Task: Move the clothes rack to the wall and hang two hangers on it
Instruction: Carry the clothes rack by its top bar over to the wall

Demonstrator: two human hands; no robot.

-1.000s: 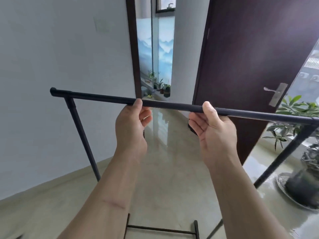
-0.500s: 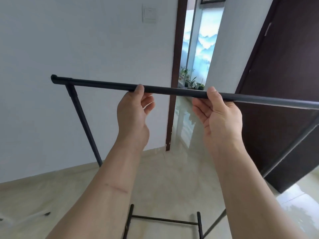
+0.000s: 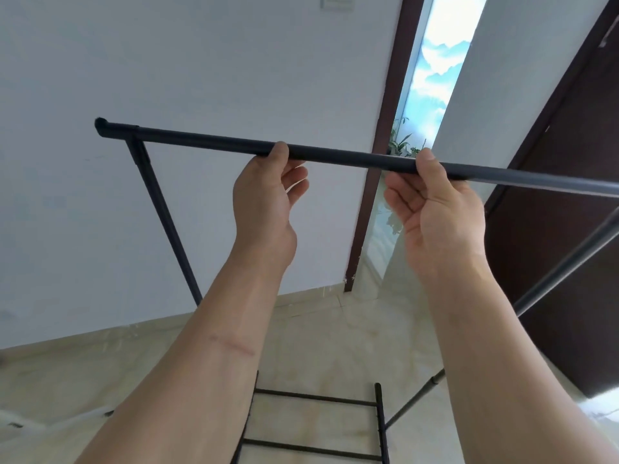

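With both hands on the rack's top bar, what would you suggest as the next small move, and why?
Probably carry the rack a little further forward toward the white wall. Both the left hand and right hand grip the top bar, floor shows between the rack's base and the wall, and no hangers are on the bar.

Both bare forearms reach forward and up from the lower edge of the view, roughly parallel and set apart. The left hand point(image 3: 263, 199) is raised with its palm turned inward, thumb tip pressed on the near side of the clothes rack point(image 3: 351, 159)'s top bar and its fingers point(image 3: 294, 182) curled under the bar. The right hand point(image 3: 438, 209) sits a little lower and to the right, palm facing the camera, thumb laid up against the bar and fingers bent loosely beneath it. Both wrists are nearly straight. A thin reddish line crosses the left forearm about midway along.
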